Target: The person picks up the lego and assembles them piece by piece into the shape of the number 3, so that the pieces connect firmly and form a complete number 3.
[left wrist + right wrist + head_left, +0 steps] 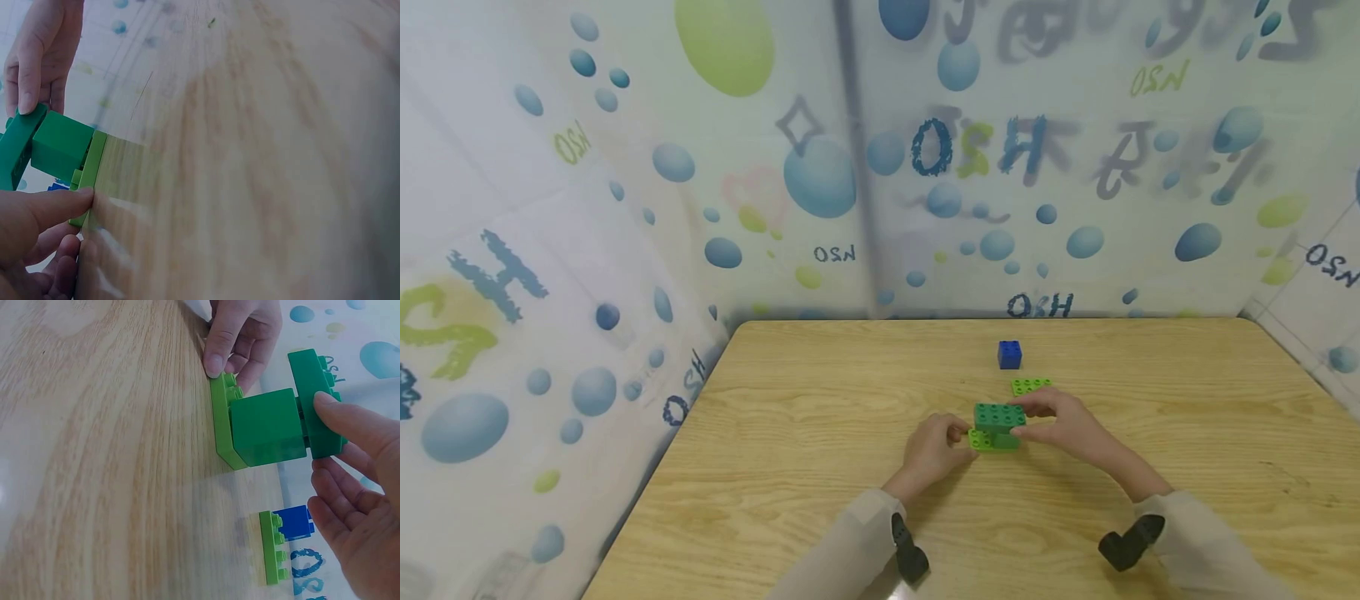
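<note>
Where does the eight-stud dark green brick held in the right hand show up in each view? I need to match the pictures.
Head: right of centre, in the lower half, the dark green brick held by the right hand.
Left wrist: at the left edge, about mid-height, partly out of frame.
Right wrist: right of centre, upper half.
Shared landmark: the lime-green plate pinched by the left hand.
</note>
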Demonstrator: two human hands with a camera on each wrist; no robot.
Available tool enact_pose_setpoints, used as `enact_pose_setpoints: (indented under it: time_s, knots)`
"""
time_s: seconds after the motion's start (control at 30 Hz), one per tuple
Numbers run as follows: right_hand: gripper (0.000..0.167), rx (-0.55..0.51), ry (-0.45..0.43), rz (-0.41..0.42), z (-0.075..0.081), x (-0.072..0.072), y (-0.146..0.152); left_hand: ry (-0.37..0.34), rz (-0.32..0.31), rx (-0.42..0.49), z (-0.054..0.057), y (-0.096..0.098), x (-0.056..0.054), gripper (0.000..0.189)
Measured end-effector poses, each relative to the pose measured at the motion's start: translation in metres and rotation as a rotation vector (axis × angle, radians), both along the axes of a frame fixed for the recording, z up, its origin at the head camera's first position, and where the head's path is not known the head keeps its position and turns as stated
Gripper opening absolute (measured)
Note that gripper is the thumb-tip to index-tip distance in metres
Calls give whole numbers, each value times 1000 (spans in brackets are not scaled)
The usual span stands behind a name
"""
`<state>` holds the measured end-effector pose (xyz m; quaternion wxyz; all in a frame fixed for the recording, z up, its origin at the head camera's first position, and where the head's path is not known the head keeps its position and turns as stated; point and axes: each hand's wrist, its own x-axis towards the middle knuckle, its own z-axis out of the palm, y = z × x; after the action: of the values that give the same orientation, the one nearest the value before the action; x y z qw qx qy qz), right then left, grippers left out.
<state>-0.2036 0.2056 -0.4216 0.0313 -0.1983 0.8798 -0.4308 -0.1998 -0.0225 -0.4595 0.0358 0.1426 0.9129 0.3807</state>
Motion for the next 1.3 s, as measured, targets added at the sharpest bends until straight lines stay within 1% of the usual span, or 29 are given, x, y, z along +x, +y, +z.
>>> enact_pose_setpoints:
  time_s: [0.3,0.47,0.57,0.6,0.7,0.97,1.1,1.2,1.3]
  knots:
    - [47,-9,11,29,-2,-1,0,0,-2,3,0,1,1,31]
    - [46,8,8,52,-2,-4,3,39,-11,5,1,1,2,30]
    - [46,30,17,78,0,-8,4,35,-8,1,1,1,1,30]
    - [47,38,19,86,1,-9,4,18,-4,5,1,1,1,30]
    - [47,49,19,110,3,-11,4,6,-1,1,1,1,0,31]
    - [46,60,13,170,8,-15,5,2,-4,-1,5,2,1,31]
    - [46,74,18,170,7,-15,6,-5,-11,0,3,2,1,31]
    - [47,93,23,153,6,-16,5,-5,-15,2,2,2,0,31]
    - [47,109,30,161,6,-17,3,-5,-12,0,2,0,1,31]
